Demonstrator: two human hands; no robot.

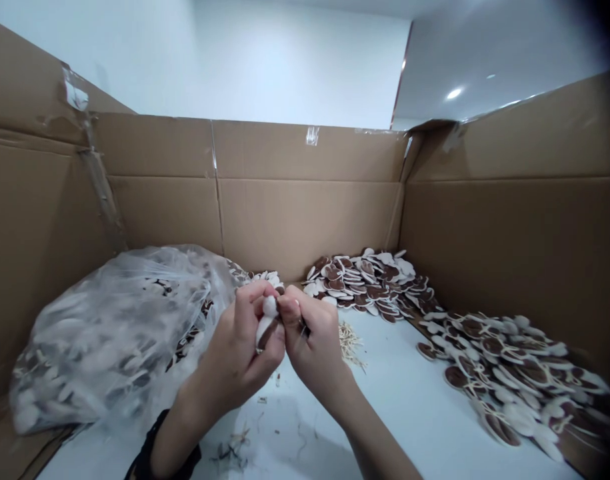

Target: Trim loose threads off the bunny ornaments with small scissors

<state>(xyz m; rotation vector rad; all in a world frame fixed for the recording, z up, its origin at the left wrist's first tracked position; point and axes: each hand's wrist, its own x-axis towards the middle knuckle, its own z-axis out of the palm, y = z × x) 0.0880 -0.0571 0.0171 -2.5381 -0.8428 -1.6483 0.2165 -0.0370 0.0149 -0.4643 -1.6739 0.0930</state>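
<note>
In the middle of the head view, my left hand (242, 340) is closed around a small padded felt patch (269, 320), white on the side I see with a brown part below. My right hand (315, 333) meets it from the right, thumb and finger pinched together at the patch's upper edge. A small dark, shiny bit shows in the curl of my right fingers; its kind is hidden. The fingers cover much of the patch. Beyond my right hand lies a little heap of cream-coloured string bits (351, 345).
A clear plastic bag (109, 327) full of similar patches bulges at the left. Piles of brown and white patches lie at the back (369, 283) and the right (515, 373). Thread scraps (235, 450) litter the white tabletop (399, 393). Tall cardboard walls (309, 213) enclose three sides.
</note>
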